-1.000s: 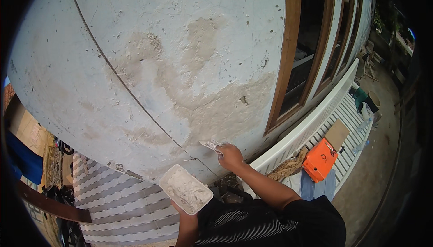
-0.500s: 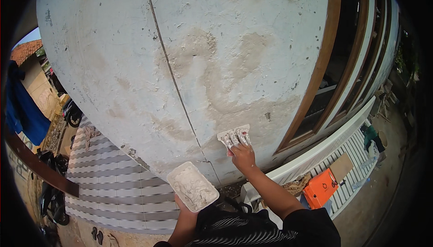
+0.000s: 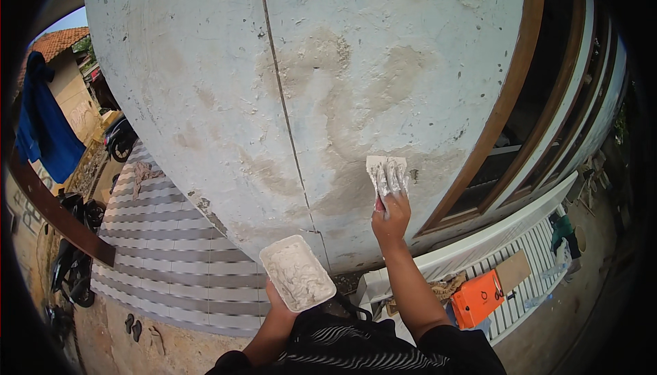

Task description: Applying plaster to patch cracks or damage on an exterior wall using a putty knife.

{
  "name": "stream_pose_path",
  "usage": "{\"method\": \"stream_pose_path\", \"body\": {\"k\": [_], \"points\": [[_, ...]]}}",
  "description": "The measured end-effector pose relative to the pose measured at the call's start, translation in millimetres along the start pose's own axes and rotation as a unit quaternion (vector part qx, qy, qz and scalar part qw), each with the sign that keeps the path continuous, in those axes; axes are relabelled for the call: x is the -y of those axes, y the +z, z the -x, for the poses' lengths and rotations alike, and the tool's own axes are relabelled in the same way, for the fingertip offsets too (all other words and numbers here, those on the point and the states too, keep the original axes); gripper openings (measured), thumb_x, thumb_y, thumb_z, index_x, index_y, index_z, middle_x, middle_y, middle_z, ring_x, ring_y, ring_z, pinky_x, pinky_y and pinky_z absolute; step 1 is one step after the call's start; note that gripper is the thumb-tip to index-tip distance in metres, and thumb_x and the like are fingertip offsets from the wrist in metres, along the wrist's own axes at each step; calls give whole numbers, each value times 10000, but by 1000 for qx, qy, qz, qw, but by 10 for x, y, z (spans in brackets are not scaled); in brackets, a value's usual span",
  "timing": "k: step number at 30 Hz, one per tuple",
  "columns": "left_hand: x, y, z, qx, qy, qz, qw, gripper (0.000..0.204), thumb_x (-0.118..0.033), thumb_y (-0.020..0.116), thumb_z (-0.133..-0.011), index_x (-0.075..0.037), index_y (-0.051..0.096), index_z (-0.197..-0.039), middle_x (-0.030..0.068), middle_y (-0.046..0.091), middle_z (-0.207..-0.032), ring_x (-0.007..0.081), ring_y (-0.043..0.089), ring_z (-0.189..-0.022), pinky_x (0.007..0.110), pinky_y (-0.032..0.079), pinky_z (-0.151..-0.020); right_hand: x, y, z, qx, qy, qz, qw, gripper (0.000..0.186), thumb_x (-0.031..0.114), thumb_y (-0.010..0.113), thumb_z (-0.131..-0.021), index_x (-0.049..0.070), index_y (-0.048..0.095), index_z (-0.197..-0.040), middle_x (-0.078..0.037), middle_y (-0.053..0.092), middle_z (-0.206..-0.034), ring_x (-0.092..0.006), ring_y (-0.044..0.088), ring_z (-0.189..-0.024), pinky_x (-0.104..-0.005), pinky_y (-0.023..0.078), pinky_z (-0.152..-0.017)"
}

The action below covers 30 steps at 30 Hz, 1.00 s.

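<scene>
My right hand (image 3: 391,212) grips a putty knife (image 3: 376,165), its fingers coated in white putty, with the blade against a beige patched area of the cracked, pale wall (image 3: 185,46). My left hand (image 3: 279,301) holds a white rectangular tub (image 3: 297,272) of off-white putty from beneath, below and left of the knife. A long dark vertical line (image 3: 287,122) runs down the wall between rough patches.
Wooden-framed windows (image 3: 520,101) stand right, above a white slatted bench (image 3: 510,311) holding an orange box (image 3: 477,299). Left are a striped tiled floor (image 3: 171,259), sandals (image 3: 133,327), motorbikes (image 3: 75,272), a brown curved beam (image 3: 58,221) and hanging blue cloth (image 3: 48,122).
My right hand has moved up with the knife, which now lies higher on the wall. My view has turned leftward, showing more porch floor and hanging cloth.
</scene>
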<state>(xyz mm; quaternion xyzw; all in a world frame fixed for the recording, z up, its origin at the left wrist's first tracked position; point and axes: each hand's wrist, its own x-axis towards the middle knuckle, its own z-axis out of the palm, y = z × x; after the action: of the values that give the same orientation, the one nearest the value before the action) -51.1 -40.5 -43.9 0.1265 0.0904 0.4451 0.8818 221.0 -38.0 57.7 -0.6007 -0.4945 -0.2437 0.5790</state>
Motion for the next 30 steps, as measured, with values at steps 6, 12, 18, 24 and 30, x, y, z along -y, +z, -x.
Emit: {"method": "stream_pose_path", "body": {"k": [6,12,18,24,30], "points": [[22,-125,213,-45,31,-10,998,720,-543,433,-891,-66,409,-1430,179,542,-1344,399,568,-1174,579,456,-987,-356,375,1006,220,47,67,972,202,-27,658,-635,46,663,-824,-147,602,-777,-366,603,-800,-474,485,-738],[117,5,267,-49,1,-43,998,702,-541,416,-900,-73,421,-1422,179,556,-1327,403,575,-1161,588,457,-979,-550,-107,1647,269,279,-69,919,354,-56,601,-730,-16,685,-1072,-205,701,-992,-357,680,-902,-350,522,-833],[368,156,63,-32,-65,-66,995,705,-548,431,-900,-71,425,-1419,182,555,-1328,405,576,-1158,591,458,-976,-550,-730,1280,0,566,-430,703,264,-36,583,-875,-47,625,-1136,-101,686,-1044,-221,671,-959,-332,531,-874],[647,350,-264,-1,-111,-74,991,676,-516,425,-917,-79,417,-1433,175,552,-1342,400,572,-1171,582,458,-982,-390,-1375,851,-162,533,-565,608,333,-8,582,-914,-11,537,-1244,-109,642,-1129,-228,647,-1025,-354,546,-900],[745,598,-423,5,-137,-36,990,619,-506,352,-962,-97,435,-1419,151,544,-1357,400,575,-1169,596,468,-969,-205,-1353,793,-150,566,-589,557,266,45,583,-905,22,563,-1170,-93,633,-1110,-241,633,-1034,-390,526,-913]]}}
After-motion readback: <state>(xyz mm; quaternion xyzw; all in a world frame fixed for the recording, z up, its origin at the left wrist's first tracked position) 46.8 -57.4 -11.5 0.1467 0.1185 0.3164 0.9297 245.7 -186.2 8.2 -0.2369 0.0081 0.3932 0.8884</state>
